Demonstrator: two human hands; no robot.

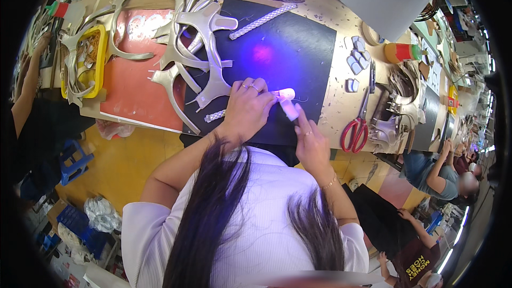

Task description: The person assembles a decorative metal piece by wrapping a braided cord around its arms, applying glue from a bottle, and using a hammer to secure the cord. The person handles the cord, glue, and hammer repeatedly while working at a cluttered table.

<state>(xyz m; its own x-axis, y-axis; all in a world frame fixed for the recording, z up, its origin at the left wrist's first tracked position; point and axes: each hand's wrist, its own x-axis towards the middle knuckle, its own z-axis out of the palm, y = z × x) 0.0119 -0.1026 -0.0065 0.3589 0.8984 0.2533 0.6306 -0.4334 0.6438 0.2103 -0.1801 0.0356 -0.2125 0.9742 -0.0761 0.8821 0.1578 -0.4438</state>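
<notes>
Here, smooth glowing white piece (288, 103) on matte black mat (298, 48)

A small white lamp (289, 108) lies tilted on the black mat (298, 58), its head glowing bright white and pointing up and to the left; it throws a violet patch of light farther up the mat. The right hand (311, 144) holds its lower end, one finger laid along the barrel. At the glowing tip, the fingers (265, 97) of the left hand (246, 108) pinch a small piece too washed out by the glare to make out. Just left of that hand, a short silver mesh strip (214, 116) lies flat on the mat.
</notes>
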